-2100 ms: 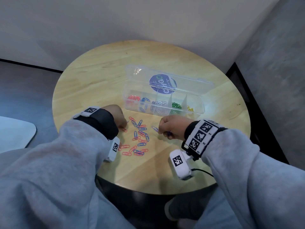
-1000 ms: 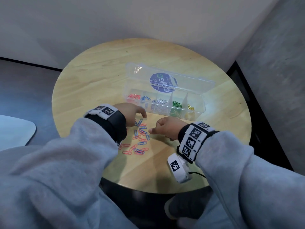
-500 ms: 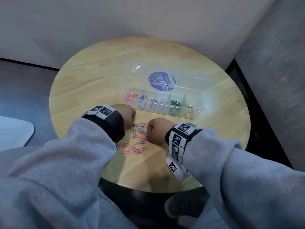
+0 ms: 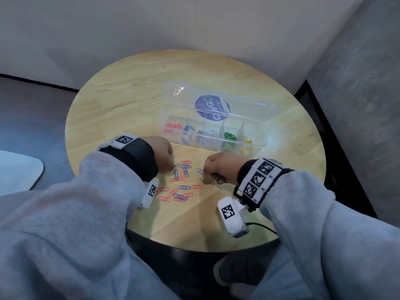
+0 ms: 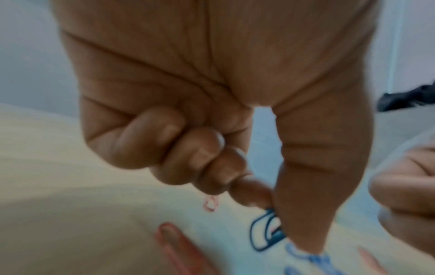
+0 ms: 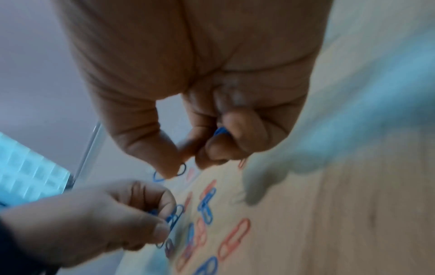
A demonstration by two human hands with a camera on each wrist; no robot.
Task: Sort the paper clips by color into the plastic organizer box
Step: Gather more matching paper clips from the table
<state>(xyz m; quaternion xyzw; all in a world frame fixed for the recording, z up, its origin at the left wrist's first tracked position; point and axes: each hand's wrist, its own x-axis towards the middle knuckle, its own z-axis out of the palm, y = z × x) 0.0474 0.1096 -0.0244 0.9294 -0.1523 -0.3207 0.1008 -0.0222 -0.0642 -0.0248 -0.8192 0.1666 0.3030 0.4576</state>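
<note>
A clear plastic organizer box (image 4: 263,137) lies open on the round wooden table (image 4: 129,100), with red, blue, silver, green and yellow clips in separate compartments. Loose red and blue paper clips (image 4: 181,187) lie in front of it between my hands. My left hand (image 4: 173,166) is at the pile's upper left, fingers curled, and pinches a blue clip (image 5: 267,230) between index finger and thumb. At the pile's right my right hand (image 4: 204,173) holds a blue clip (image 6: 221,131) in its curled fingers. Its thumb tip rests on another blue clip (image 6: 169,174) on the table.
The box's lid (image 4: 216,102), which carries a round purple label, lies flat behind the compartments. A wall stands behind the table and a grey panel to the right. The table's near edge (image 4: 194,249) is just below my wrists. A black cable (image 4: 264,227) trails from the right wrist camera.
A second ago my left hand had a finger stretched towards the box; it is curled at the pile now. My right hand has shifted slightly right, away from the pile's middle.
</note>
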